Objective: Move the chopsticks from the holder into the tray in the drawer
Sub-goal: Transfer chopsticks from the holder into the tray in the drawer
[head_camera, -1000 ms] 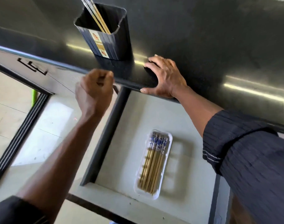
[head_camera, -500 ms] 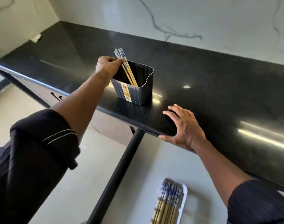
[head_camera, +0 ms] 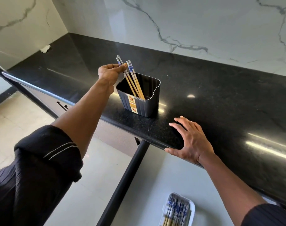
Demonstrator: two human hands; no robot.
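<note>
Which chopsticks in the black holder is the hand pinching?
The left hand pinches the leftmost pair of chopsticks, whose tops stand highest. The other pair, just to the right, leans free in the holder.

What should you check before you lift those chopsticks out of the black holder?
1. Left hand pinches the tops of two chopsticks: ok.
2. Grip takes all four sticks: not ok, the other pair stands loose.
3. Holder stands upright on the counter: ok.
4. Right hand rests flat on the counter edge, clear of the holder: ok.
5. Drawer is open below: ok.
6. Tray has room left: cannot tell, it is cut off by the picture's edge.
</note>
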